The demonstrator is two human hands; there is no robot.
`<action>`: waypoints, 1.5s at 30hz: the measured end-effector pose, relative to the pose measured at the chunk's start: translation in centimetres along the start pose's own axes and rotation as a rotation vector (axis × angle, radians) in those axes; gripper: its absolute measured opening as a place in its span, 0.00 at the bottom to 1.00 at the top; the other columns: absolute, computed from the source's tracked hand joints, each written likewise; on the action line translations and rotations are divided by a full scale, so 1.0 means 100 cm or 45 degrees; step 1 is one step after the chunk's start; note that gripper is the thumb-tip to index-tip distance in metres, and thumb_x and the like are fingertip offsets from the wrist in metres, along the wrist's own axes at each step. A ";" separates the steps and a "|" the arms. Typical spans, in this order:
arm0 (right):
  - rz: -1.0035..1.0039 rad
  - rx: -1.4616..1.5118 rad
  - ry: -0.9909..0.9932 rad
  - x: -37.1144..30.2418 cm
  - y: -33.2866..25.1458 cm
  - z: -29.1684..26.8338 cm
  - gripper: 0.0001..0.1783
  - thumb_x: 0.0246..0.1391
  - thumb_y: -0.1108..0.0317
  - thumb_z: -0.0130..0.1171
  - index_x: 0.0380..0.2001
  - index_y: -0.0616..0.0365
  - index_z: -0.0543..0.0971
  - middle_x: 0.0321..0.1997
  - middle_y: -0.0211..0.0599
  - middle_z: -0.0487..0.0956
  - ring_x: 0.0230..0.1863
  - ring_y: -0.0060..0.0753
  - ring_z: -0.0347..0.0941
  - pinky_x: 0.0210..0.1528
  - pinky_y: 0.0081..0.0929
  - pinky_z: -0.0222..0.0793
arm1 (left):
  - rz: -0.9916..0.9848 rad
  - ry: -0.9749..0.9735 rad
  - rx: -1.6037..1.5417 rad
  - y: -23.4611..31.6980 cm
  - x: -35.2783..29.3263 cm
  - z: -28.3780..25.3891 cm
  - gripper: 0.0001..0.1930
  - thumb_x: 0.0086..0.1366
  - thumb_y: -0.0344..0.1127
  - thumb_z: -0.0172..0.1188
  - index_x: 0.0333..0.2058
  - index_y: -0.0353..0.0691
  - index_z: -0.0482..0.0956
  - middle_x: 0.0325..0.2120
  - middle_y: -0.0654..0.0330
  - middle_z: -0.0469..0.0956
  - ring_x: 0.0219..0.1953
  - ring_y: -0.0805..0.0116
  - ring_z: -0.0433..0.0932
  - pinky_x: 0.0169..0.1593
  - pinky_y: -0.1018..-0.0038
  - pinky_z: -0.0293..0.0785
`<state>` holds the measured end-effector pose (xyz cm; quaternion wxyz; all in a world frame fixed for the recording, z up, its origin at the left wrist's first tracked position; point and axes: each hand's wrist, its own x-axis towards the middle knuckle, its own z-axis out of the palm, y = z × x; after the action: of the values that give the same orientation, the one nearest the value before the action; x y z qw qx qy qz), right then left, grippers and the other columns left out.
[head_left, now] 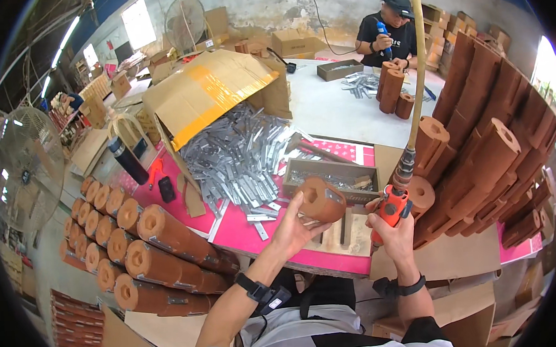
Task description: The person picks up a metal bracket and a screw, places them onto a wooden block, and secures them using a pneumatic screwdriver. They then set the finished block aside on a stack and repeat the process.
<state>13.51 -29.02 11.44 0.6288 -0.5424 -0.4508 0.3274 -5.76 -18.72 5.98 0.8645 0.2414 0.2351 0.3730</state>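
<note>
My left hand is closed around a short brown cylinder with a hole through its end, held tilted above the front of the pink-covered table. My right hand grips an orange-red power screwdriver, with a tan hose or cord rising above it. The tool is upright, to the right of the cylinder and apart from it. Behind the cylinder stands a grey tray of small metal pieces, probably screws. Flat metal plates spill from a tipped cardboard box beyond my left hand.
Brown cylinders are stacked at the left, and tall stacks rise close on the right. A dark bottle stands at the far left. Across a white table, a person holds a blue power tool beside several cylinders. A hammer lies behind the tray.
</note>
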 end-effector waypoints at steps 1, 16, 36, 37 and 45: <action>-0.004 0.014 0.006 0.001 0.001 0.000 0.13 0.49 0.74 0.64 0.39 0.61 0.76 0.30 0.26 0.76 0.31 0.17 0.71 0.36 0.21 0.70 | 0.000 0.001 0.016 0.002 0.002 0.002 0.35 0.66 0.58 0.50 0.64 0.46 0.53 0.61 0.49 0.59 0.62 0.50 0.62 0.64 0.50 0.61; 0.068 -0.036 -0.200 0.007 0.005 0.005 0.20 0.48 0.73 0.67 0.44 0.60 0.73 0.36 0.27 0.76 0.36 0.18 0.70 0.42 0.22 0.70 | -0.168 0.081 0.247 0.023 -0.116 -0.033 0.46 0.58 0.73 0.46 0.65 0.45 0.54 0.62 0.52 0.61 0.62 0.49 0.63 0.59 0.47 0.65; 0.149 0.063 -0.351 0.025 0.030 0.029 0.19 0.47 0.78 0.65 0.43 0.60 0.75 0.30 0.27 0.77 0.26 0.19 0.71 0.28 0.21 0.70 | -0.307 0.754 0.351 -0.010 -0.282 -0.102 0.34 0.68 0.55 0.50 0.64 0.40 0.57 0.59 0.56 0.66 0.60 0.66 0.67 0.61 0.65 0.65; 0.230 0.036 -0.260 0.022 0.030 0.029 0.20 0.46 0.81 0.63 0.45 0.61 0.74 0.33 0.30 0.78 0.25 0.19 0.72 0.25 0.20 0.70 | -0.337 0.726 0.475 -0.005 -0.292 -0.101 0.35 0.66 0.59 0.51 0.63 0.40 0.60 0.57 0.56 0.70 0.57 0.68 0.70 0.57 0.69 0.70; 0.051 0.045 -0.143 0.039 0.051 0.031 0.20 0.59 0.69 0.53 0.54 0.61 0.70 0.44 0.31 0.75 0.35 0.17 0.67 0.36 0.15 0.62 | 0.183 1.207 0.246 -0.020 -0.439 -0.109 0.40 0.63 0.59 0.55 0.66 0.43 0.54 0.61 0.56 0.63 0.60 0.61 0.67 0.54 0.63 0.75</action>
<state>12.55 -23.37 7.30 0.6053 -0.5209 -0.4685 0.3778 -37.94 -50.59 6.37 0.6078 0.1397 0.6192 0.4771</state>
